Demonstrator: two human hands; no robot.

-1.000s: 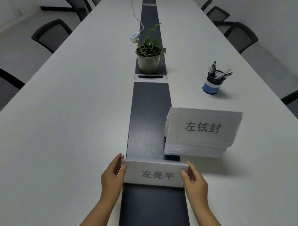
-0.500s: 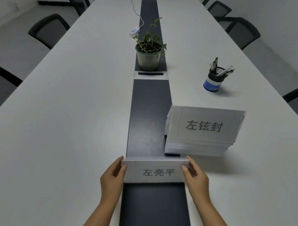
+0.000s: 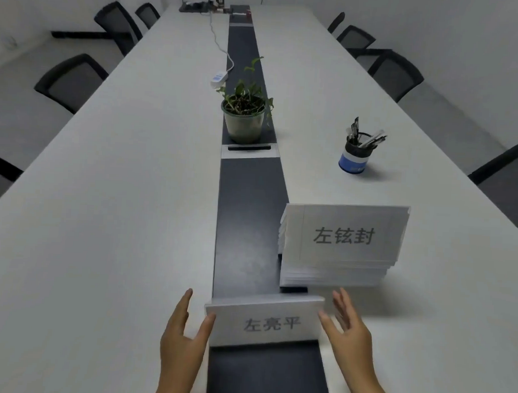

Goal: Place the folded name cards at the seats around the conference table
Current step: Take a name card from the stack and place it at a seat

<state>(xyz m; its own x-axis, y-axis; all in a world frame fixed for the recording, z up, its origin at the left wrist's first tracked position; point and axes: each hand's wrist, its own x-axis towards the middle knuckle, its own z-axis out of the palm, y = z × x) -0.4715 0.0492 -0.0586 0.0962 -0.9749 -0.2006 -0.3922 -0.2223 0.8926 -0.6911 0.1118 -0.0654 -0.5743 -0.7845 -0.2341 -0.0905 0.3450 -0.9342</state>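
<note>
A folded white name card [image 3: 268,323] with dark printed characters stands upright on the dark centre strip [image 3: 245,249] of the long white conference table [image 3: 117,220], at the near end. My left hand [image 3: 183,341] is just left of the card, fingers spread, thumb close to its left edge. To the card's right is my right hand [image 3: 349,334], with the fingers apart and off the card. A stack of more folded name cards [image 3: 341,244] sits behind and to the right, its front card facing me.
A potted plant [image 3: 245,118] stands on the centre strip farther up, with a white power strip [image 3: 219,77] and cable behind it. A pen cup [image 3: 356,154] sits on the right half. Black chairs [image 3: 73,81] line both long sides.
Both hands have let go of the near name card and opened outward. The card now stands on its own. My view has tilted up a little, showing more of the table's far end.
</note>
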